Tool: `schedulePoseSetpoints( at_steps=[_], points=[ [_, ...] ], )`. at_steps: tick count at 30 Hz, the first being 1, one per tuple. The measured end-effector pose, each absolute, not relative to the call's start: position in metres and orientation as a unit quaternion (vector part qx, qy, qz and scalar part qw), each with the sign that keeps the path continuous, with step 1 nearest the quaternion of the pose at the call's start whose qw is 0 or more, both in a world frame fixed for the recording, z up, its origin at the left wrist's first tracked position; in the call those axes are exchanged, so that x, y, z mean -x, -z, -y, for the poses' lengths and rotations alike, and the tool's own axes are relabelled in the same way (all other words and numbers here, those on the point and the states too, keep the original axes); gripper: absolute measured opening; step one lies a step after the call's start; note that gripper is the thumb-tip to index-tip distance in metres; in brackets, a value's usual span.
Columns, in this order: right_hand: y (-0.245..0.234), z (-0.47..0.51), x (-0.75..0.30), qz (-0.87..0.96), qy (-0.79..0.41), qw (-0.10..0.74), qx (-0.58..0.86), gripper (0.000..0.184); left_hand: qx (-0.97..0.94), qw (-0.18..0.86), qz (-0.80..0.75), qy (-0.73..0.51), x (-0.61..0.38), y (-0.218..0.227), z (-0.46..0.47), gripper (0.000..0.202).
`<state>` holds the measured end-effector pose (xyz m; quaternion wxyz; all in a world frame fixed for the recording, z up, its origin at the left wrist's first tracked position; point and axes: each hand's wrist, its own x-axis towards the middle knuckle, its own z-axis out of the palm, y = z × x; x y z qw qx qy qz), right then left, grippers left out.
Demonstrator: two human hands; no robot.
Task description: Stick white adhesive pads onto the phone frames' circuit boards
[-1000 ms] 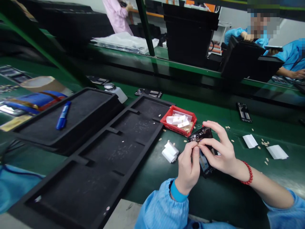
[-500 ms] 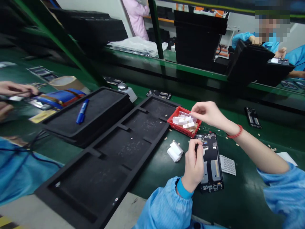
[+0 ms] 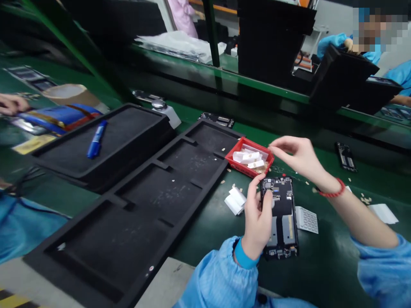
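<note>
An opened phone body (image 3: 281, 214) with bare circuit parts lies flat on the green belt in front of me. My left hand (image 3: 259, 218) grips its left edge, thumb on the upper part. My right hand (image 3: 297, 156), a red bead bracelet on the wrist, hovers above and behind the phone, just right of the small red bin (image 3: 249, 160) of white paper pieces. Its thumb and forefinger are pinched together; what is between them is too small to make out. A white dotted sheet (image 3: 306, 219) lies against the phone's right side.
A long black foam tray (image 3: 135, 205) with several compartments runs along my left, a second black tray (image 3: 105, 141) with a blue marker (image 3: 95, 144) beyond it. Folded white paper (image 3: 235, 199) lies left of the phone. Another person's hand (image 3: 11, 104) works far left; more phone parts (image 3: 345, 156) lie on the belt.
A second ago both hands held the phone tilted up. It now lies flat under my left hand; my right hand went to the red bin and has drawn back slightly to the right.
</note>
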<state>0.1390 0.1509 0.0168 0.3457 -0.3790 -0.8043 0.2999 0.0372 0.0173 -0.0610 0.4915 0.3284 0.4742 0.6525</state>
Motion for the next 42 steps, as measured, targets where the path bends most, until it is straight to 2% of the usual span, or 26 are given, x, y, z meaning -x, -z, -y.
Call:
schedulePoseSetpoints(
  at_steps=[2, 4, 8, 18, 28, 42],
  points=[
    [-0.017, -0.113, -0.152, 0.777, -0.246, 0.421, 0.399, 0.007, -0.334, 0.481, -0.472, -0.659, -0.037, 0.057, -0.014, 0.036],
    [-0.013, -0.078, -0.163, 0.765, -0.214, 0.446, 0.412, 0.007, -0.355, 0.461, -0.470, -0.663, -0.038, 0.054, -0.010, 0.035],
    [0.001, -0.040, -0.170, 0.749, -0.265, 0.441, 0.418, 0.009, -0.399, 0.408, -0.475, -0.670, -0.039, 0.052, -0.004, 0.033],
    [0.005, -0.039, -0.161, 0.705, -0.339, 0.464, 0.416, 0.012, -0.457, 0.271, -0.465, -0.708, -0.039, 0.054, -0.005, 0.035],
    [-0.002, -0.033, -0.158, 0.699, -0.348, 0.470, 0.411, 0.016, -0.467, 0.238, -0.473, -0.708, -0.039, 0.054, -0.002, 0.047],
    [-0.003, -0.031, -0.151, 0.690, -0.315, 0.486, 0.433, 0.015, -0.463, 0.177, -0.486, -0.719, -0.041, 0.050, -0.001, 0.047]
  ],
)
